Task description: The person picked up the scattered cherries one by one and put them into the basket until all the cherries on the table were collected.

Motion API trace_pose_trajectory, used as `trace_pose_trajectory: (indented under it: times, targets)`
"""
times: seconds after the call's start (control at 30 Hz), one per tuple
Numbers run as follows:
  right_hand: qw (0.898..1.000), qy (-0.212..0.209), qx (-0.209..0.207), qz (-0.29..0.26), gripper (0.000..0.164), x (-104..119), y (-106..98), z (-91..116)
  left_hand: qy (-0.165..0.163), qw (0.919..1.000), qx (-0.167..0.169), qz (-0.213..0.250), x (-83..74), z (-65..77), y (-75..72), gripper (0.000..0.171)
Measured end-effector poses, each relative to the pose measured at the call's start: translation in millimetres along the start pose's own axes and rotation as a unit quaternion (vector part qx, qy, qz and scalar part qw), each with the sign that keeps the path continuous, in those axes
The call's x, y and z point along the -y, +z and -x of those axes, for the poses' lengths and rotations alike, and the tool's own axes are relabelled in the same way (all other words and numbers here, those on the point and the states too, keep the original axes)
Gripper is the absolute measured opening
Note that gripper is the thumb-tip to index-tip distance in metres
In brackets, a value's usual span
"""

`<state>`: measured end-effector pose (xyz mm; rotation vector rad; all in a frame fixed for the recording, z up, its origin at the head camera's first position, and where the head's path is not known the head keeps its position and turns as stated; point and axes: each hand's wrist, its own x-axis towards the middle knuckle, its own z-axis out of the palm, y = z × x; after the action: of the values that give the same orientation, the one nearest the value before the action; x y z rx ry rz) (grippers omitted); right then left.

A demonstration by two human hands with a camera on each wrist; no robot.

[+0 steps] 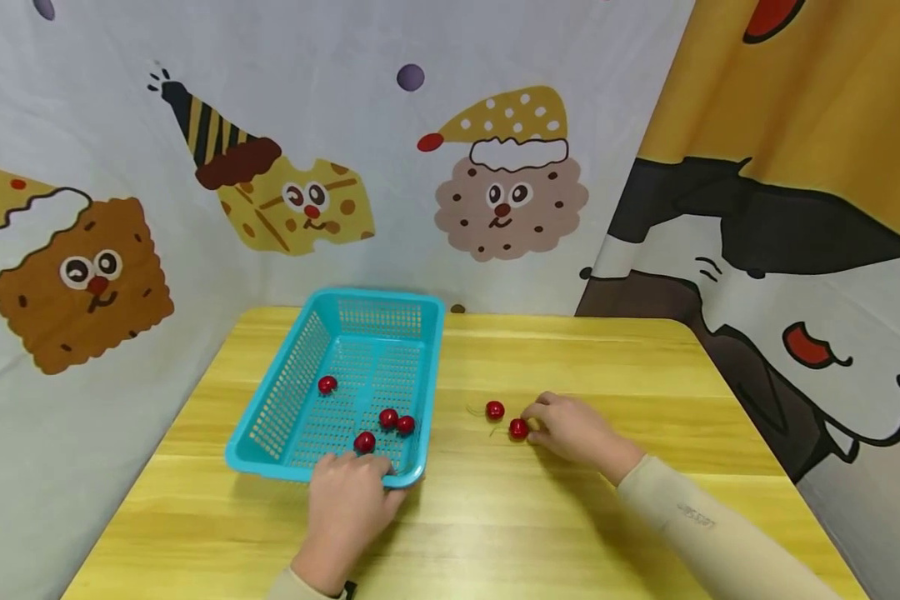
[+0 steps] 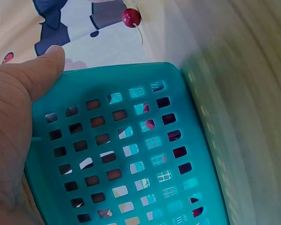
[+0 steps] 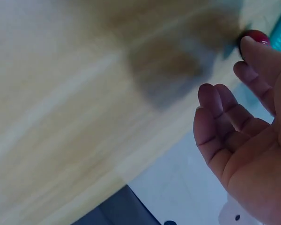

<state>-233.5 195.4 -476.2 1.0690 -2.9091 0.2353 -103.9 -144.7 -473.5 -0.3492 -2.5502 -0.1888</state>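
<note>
My left hand (image 1: 348,500) grips the near rim of a turquoise plastic basket (image 1: 437,358), fingers over the edge; its thumb (image 2: 47,70) shows beside the perforated end wall (image 2: 107,140). Several red cherries lie on the basket floor, one cherry (image 1: 327,384) apart to the left and another (image 1: 364,442) close to my left fingers. Right of the basket, my right hand (image 1: 573,429) is at a stemmed cherry (image 1: 518,429) on the table. In the right wrist view, the thumb overlaps that cherry (image 3: 258,36) while the other fingers stay loosely bent. A second cherry (image 1: 495,410) lies just beyond it.
The wood-grain table (image 1: 495,533) carries the basket on its left half. Behind it hangs a pale cloth (image 1: 390,167) printed with cartoon biscuits and cheese, and at the right a cloth with a yellow and black pattern (image 1: 795,167).
</note>
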Motion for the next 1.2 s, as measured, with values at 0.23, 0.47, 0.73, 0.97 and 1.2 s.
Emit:
trace_pose_trajectory:
  times: [0.23, 0.47, 0.73, 0.97, 1.2]
  targets:
    - [1.0, 0.005, -0.011, 0.0, 0.046, 9.6, 3.9, 2.7, 0.002, 0.9998, -0.018, 0.01, -0.6, -0.1, 2.7, 0.036]
    - [0.999, -0.038, 0.001, -0.001, 0.031, 28.8, 3.4, -1.5, 0.003, 0.9998, -0.017, 0.013, -1.4, -1.2, 2.7, 0.037]
    - [0.991, -0.087, -0.026, -0.103, 0.023, 76.6, -28.2, -22.5, -0.006, 1.0, 0.003, 0.004, 0.3, -0.6, -1.8, 0.036]
    - [0.981, -0.112, -0.107, -0.116, 0.032, 125.3, -51.9, -95.7, -0.003, 0.9999, -0.016, -0.003, 5.5, 0.7, -2.2, 0.038]
    - [0.992, -0.124, -0.035, -0.002, 0.034, 158.2, -25.1, -140.8, 0.004, 0.9995, -0.03, 0.005, -2.5, 3.2, 2.8, 0.041]
